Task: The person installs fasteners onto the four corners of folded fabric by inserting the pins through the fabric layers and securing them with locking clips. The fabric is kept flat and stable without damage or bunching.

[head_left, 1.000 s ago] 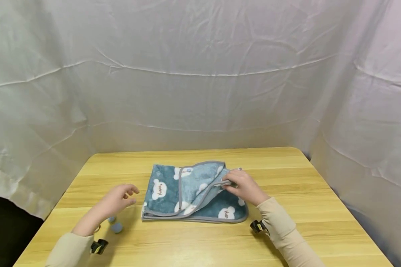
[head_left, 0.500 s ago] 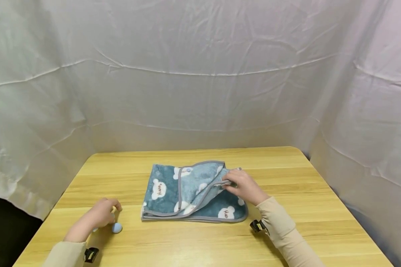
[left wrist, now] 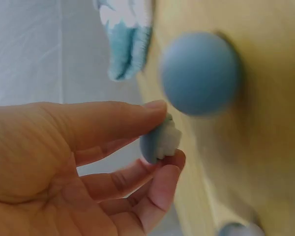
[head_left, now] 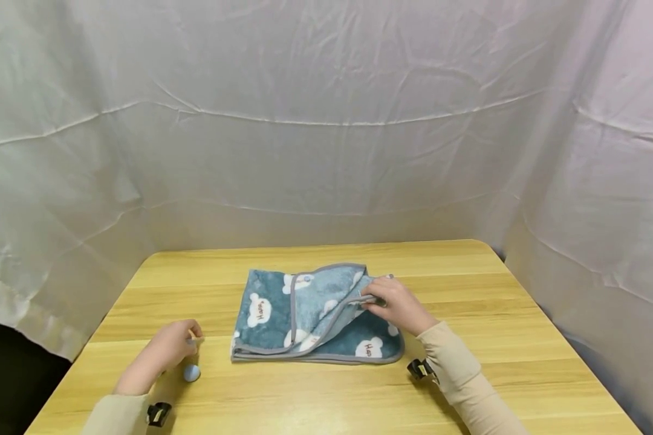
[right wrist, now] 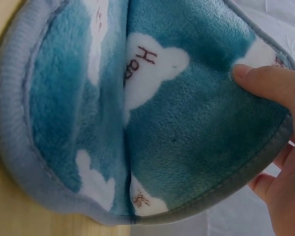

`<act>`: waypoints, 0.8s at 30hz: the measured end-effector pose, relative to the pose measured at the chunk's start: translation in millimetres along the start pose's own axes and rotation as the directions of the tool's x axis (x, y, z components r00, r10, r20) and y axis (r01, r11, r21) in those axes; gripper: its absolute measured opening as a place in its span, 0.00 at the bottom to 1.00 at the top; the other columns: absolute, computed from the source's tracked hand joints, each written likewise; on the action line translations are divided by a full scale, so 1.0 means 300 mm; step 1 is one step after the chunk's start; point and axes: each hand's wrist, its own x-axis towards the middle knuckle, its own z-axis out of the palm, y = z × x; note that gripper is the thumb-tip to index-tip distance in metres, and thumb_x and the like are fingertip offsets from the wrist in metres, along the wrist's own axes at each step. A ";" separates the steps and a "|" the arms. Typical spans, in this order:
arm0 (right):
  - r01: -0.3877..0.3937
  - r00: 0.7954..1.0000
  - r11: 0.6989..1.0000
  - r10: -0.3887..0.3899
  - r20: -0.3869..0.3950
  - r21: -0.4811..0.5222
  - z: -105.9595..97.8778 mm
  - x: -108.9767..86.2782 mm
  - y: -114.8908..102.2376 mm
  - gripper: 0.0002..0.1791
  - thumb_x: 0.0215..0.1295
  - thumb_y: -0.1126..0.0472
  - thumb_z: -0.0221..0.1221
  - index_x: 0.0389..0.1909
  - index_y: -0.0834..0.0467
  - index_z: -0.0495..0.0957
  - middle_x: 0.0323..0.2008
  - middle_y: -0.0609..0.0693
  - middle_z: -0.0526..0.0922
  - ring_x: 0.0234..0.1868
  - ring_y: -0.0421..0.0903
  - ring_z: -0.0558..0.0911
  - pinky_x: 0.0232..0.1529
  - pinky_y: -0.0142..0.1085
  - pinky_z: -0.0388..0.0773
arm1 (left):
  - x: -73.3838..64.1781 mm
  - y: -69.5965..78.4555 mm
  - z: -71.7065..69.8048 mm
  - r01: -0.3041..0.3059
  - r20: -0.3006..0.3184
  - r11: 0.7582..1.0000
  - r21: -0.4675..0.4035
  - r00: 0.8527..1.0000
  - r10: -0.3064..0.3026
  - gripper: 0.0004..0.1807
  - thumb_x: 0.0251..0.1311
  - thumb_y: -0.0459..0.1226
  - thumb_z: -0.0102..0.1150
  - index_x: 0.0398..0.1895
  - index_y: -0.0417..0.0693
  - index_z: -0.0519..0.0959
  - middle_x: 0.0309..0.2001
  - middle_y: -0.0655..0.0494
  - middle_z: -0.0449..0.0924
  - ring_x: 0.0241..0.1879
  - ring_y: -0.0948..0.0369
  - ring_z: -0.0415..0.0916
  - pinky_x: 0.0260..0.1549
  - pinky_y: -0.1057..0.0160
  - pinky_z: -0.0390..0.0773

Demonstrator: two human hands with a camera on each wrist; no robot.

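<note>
My left hand (head_left: 165, 349) is at the left of the table, left of the blanket. Thumb and fingertips pinch a small blue dome with a white, notched underside (left wrist: 161, 140). On the wood beside that hand sits another blue dome (head_left: 191, 373). A folded teal fleece blanket (head_left: 272, 311) with white bear heads and grey edging lies mid-table. Its upper layer is turned up at the right, where my right hand (head_left: 394, 303) pinches the grey-edged flap (right wrist: 201, 123) between thumb and fingers. A small blue dot (head_left: 307, 278) shows on the blanket's far part.
The wooden table (head_left: 326, 402) has rounded far corners. A further blue-and-white piece (left wrist: 241, 230) lies at the bottom of the left wrist view. A pale cloth curtain (head_left: 326, 163) hangs behind the table and along both sides.
My left hand came back from near the blanket to the blue domes, took one, and now moves slightly away with it. The right hand and the flap stayed in place.
</note>
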 end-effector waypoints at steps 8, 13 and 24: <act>0.014 1.000 1.000 -0.014 -0.005 -0.004 -0.002 0.004 -0.002 0.11 0.51 0.62 0.72 0.35 0.52 0.82 0.34 0.43 0.84 0.35 0.38 0.80 0.39 0.33 0.80 | 0.040 0.107 -0.015 -0.108 -0.088 0.993 0.048 0.990 0.112 0.09 0.61 0.31 0.60 0.44 0.39 0.78 0.42 0.41 0.82 0.41 0.47 0.80 0.36 0.50 0.78; 0.016 1.000 1.000 -0.015 -0.005 0.003 -0.002 0.002 0.000 0.11 0.51 0.62 0.72 0.35 0.52 0.82 0.34 0.43 0.84 0.36 0.38 0.80 0.39 0.32 0.80 | 0.069 0.195 -0.016 -0.165 -0.153 0.986 -0.006 0.975 0.162 0.10 0.63 0.32 0.60 0.46 0.39 0.78 0.45 0.41 0.82 0.44 0.46 0.80 0.41 0.48 0.79; 0.042 0.999 0.999 -0.042 -0.011 -0.009 0.001 -0.001 0.006 0.11 0.50 0.62 0.73 0.35 0.51 0.82 0.35 0.42 0.84 0.37 0.38 0.80 0.40 0.34 0.80 | 0.159 0.407 0.039 -0.270 -0.280 0.939 -0.215 0.938 0.205 0.12 0.66 0.39 0.59 0.50 0.45 0.79 0.48 0.46 0.83 0.46 0.52 0.80 0.44 0.53 0.80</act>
